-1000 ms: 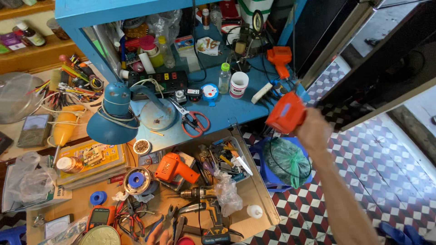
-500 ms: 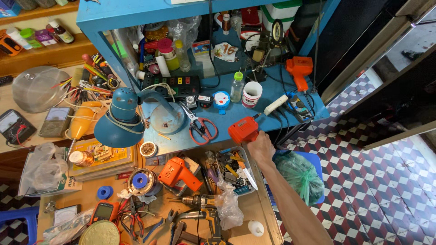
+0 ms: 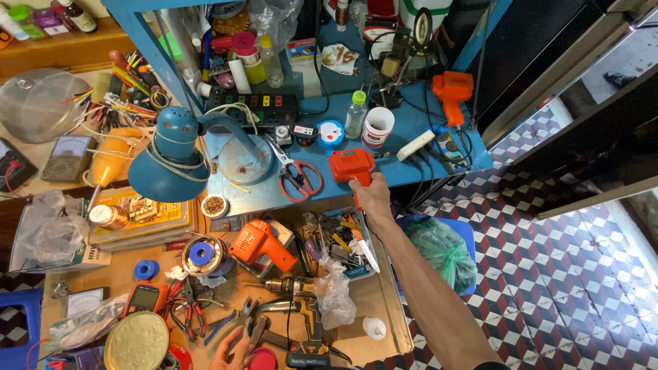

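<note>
I log 1 step: right hand (image 3: 373, 197) clenched on orange soldering gun (image 3: 351, 165), resting on blue surface (image 3: 418, 164) right of scissors (image 3: 299, 177). Left hand (image 3: 229, 349) near, open, empty. Release needs level seating.

The orange tool (image 3: 351, 166) with a handle sits upright, held in the right hand (image 3: 373, 197), just above the fingers.
</note>
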Available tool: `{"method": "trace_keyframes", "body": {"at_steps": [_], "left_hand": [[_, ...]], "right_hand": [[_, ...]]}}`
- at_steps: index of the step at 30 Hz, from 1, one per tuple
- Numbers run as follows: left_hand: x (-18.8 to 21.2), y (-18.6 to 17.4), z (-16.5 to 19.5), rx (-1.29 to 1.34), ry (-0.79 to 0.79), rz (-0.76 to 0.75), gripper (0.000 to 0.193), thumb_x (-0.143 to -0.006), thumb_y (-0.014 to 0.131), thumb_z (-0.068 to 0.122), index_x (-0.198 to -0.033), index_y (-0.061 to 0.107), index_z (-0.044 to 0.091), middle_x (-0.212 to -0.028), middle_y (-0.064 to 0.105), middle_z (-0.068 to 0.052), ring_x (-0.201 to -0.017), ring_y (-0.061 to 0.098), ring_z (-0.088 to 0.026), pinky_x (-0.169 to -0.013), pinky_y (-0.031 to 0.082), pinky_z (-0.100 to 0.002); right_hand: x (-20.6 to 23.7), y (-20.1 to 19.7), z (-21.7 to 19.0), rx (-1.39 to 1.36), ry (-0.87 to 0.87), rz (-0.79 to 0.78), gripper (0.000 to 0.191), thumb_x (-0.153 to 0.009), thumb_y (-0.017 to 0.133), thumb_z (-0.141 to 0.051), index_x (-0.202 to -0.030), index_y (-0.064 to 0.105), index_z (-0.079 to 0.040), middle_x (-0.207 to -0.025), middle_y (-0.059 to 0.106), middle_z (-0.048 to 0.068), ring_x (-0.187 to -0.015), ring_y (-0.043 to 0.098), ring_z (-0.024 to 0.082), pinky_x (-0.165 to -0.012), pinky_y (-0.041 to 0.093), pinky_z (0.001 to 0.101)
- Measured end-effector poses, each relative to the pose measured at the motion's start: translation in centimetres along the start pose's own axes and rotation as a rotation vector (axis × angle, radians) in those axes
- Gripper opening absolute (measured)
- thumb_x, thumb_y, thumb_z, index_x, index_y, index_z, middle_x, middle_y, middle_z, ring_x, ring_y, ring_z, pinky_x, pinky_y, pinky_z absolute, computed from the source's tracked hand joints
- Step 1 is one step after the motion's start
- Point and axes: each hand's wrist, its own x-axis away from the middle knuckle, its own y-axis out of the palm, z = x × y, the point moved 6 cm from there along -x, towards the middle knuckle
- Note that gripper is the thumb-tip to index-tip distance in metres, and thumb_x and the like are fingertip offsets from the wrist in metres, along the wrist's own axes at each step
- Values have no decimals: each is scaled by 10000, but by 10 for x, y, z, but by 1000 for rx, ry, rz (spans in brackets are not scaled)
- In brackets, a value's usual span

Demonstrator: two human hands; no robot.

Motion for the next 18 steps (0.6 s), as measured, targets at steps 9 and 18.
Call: {"method": "trace_keyframes", "body": {"at_steps": [9, 18], "left_hand": [[9, -5, -6, -19, 107, -41, 535, -928, 678, 194, -1435, 565, 67, -1382, 631, -181, -1065, 720, -307, -918, 616, -469], [36, -9, -4, 106, 291, -102, 464, -917, 687, 207, -1345, 627, 38, -1246, 698, -136, -989, 723, -220, -802, 611, -366]], "right_hand": [[8, 11, -18, -36, -28, 17, 548, -829, 790, -285, -1215, 534, 8, -1077, 678, 178, -932, 682, 275, -790, 540, 411], [17, 15, -12, 282, -196, 74, 651, -771, 850, -359, -1210, 575, 35, -1246, 543, 278, -1132, 568, 454, -967, 476, 497]]}}
